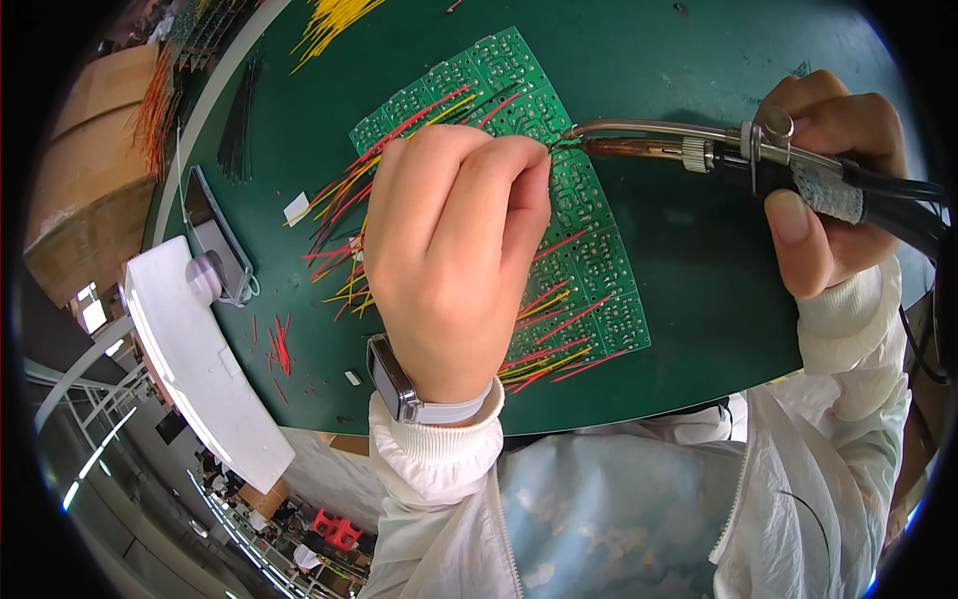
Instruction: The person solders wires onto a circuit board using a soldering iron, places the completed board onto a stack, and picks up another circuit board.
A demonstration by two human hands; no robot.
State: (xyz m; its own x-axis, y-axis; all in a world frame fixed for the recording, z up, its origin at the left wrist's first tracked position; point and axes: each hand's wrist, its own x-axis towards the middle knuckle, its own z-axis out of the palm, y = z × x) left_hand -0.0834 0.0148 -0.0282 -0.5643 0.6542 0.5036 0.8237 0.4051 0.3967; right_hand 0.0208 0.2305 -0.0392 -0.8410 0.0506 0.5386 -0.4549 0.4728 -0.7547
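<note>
A panel of green circuit boards (611, 262) lies solder side up on the table, with red and yellow wires (424, 112) standing out from it in rows toward the left. My left hand (454, 215) is over the middle of the panel, thumb and fingers pinched at what looks like a thin dark wire (556, 147), mostly hidden by the fingertips. Gripped in my right hand (848, 140) at the right is a soldering iron (639, 148) with a metal solder-feed tube (654, 127) above it. The iron's tip points left and meets the panel close beside my left fingertips.
Bundles of yellow wires (334, 25) and black wires (238, 125) lie at the far left. A phone (215, 240) leans on a stand beside a white curved object (205, 359). Red wire scraps (281, 347) are scattered nearby. Black cables (913, 225) trail from the iron at the right.
</note>
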